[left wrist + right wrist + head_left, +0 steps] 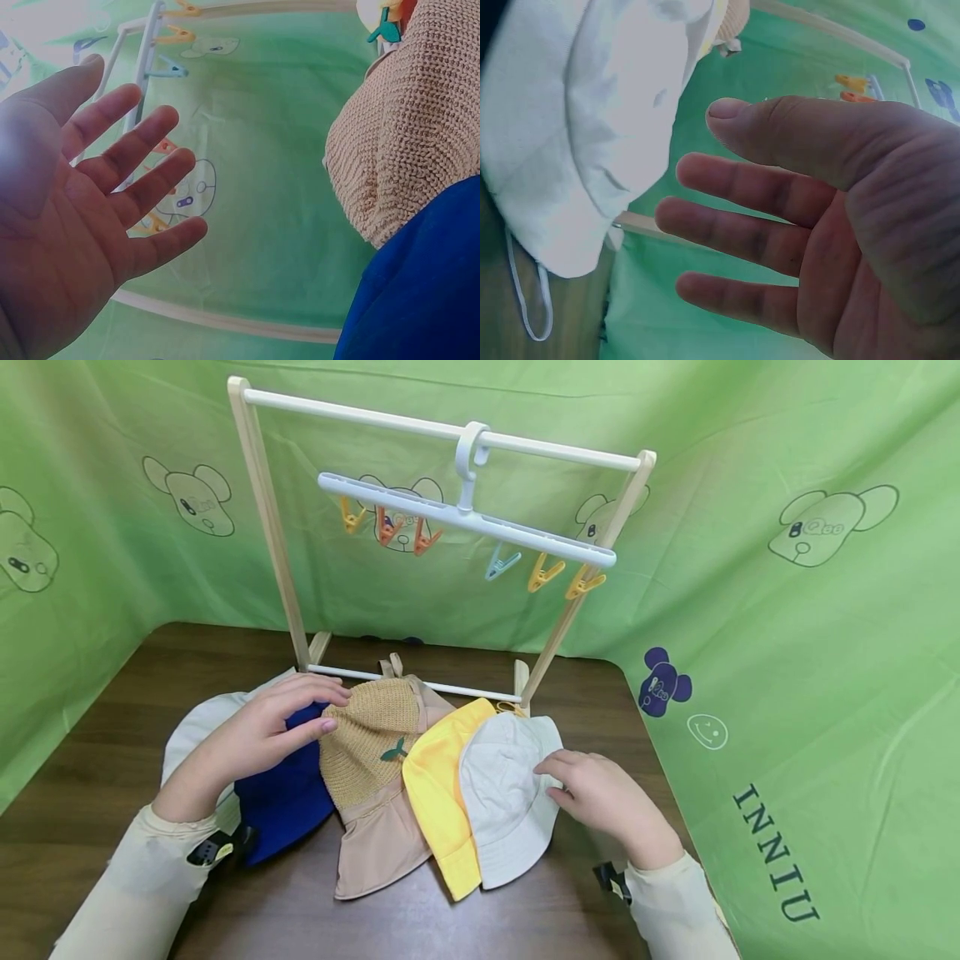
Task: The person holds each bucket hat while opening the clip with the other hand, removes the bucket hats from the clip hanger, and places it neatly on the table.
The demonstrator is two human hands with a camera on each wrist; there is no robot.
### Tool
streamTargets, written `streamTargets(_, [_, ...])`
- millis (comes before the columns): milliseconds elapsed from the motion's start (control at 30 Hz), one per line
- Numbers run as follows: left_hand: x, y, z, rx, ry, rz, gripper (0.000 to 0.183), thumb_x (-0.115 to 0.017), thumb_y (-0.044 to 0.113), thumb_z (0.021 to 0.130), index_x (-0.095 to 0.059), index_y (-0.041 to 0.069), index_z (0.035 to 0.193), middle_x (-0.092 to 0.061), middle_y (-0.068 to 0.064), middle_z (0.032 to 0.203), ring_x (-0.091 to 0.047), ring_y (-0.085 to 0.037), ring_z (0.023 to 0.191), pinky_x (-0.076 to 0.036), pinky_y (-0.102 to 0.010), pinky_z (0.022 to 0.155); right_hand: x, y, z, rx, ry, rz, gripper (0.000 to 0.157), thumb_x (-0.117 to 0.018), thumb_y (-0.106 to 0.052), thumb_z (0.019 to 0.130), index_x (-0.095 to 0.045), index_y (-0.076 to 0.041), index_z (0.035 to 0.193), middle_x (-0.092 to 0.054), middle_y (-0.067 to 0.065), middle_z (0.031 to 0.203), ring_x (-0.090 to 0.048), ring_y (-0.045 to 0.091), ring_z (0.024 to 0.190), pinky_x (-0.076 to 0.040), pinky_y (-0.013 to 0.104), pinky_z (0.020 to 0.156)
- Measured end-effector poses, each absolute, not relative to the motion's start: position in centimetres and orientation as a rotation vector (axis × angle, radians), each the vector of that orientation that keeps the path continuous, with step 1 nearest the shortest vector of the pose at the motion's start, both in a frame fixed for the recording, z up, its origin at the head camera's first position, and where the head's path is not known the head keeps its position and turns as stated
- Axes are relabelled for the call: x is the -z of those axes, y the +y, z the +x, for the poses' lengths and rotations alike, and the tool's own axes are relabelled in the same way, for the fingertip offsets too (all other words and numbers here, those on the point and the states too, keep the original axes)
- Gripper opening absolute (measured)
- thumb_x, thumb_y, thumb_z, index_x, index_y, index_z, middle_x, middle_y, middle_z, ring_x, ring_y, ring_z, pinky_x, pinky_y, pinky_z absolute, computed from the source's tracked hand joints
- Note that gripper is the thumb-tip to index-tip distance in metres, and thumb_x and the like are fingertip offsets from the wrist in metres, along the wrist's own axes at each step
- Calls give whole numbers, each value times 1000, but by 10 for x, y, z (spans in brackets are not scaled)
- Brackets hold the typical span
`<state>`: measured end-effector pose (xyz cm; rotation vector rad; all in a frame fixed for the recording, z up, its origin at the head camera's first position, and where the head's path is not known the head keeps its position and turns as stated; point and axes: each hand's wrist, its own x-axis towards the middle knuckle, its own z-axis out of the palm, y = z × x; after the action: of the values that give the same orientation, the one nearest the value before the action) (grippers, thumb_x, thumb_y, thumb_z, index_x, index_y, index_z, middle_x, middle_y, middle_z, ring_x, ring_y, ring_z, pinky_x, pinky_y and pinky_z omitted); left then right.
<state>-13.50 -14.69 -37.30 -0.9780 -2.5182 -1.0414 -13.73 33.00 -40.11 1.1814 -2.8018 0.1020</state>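
Observation:
Several hats lie overlapping in a row on the dark wooden table. My left hand point(262, 727), fingers spread and holding nothing, hovers over a dark blue hat point(285, 793), with a pale hat point(198, 727) partly hidden behind the forearm. Beside the blue one is a tan knitted hat point(367, 735) with a green sprout and a beige brim. A yellow hat point(438, 777) comes after it, partly covered by a whitish bucket hat point(510, 785). Near that hat's right edge is my right hand point(600, 793); its fingers are relaxed and grip nothing.
Behind the hats stands a wooden rack point(277, 527) with white rods. From its top rod hangs a pale blue hanger point(450, 514) bearing several coloured clips point(498, 562). Green printed cloth point(825, 635) surrounds the table point(300, 918) at the back and sides.

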Motion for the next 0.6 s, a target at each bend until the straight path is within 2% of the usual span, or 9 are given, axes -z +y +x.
streamTargets(600, [376,-147,-133,1055,-2533,-972,30,-71,10,97,-69,21,124,-64,-1,135,-55,-21,131,-34,-14,109,377,321,-158,-233,-2786,1159,29,-78,-13,90,-73,-11,118,-72,1,116,-71,22,104,-58,43,89])
